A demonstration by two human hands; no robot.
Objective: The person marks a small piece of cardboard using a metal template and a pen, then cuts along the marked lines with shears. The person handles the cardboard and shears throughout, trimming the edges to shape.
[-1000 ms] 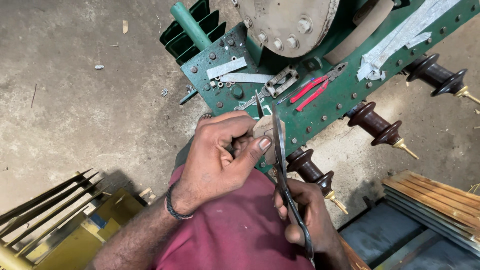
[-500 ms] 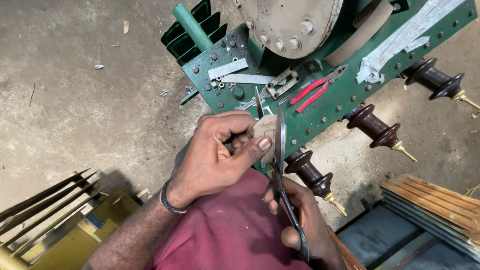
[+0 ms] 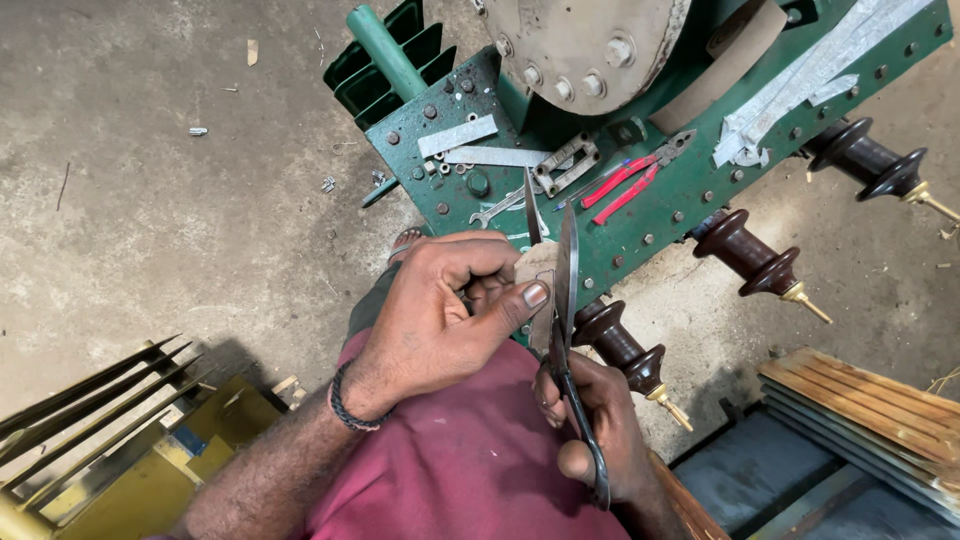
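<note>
Soft, even daylight fills the scene, with no glare. Focus is sharp around the fingers (image 3: 478, 290). A faint shadow falls left of them on the concrete floor (image 3: 150, 220).

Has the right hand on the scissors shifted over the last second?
Yes, slightly. The right hand working the scissors sits a little higher, closer to the nearest brown insulator, than a second ago.

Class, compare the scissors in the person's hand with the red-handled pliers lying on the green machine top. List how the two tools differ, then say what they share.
The scissors are held in the right hand; the pliers lie untouched on the green machine top.
The scissors have dark handles; the pliers have red ones.
The scissors' blades are long, open and point up around a piece of card pinched by the left hand; the pliers' jaws are short.
Both are two-armed pivoting metal hand tools.
</note>
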